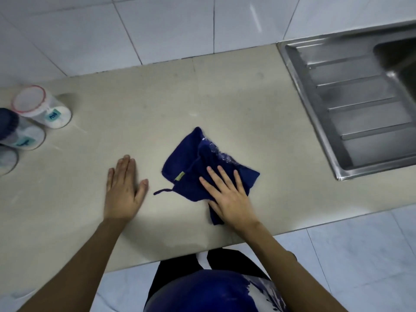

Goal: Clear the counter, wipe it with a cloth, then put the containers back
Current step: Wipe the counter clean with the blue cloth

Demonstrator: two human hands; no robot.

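Observation:
A dark blue cloth lies crumpled on the beige counter, near its middle. My right hand presses flat on the cloth's near right corner, fingers spread. My left hand rests flat on the bare counter to the left of the cloth, holding nothing. At the far left stand three containers: a clear one with a pink-rimmed lid, one with a dark blue lid, and a third cut off by the frame edge.
A stainless steel sink with a ribbed draining board is set into the counter at the right. White wall tiles back the counter. The counter's front edge runs just behind my wrists, with tiled floor below.

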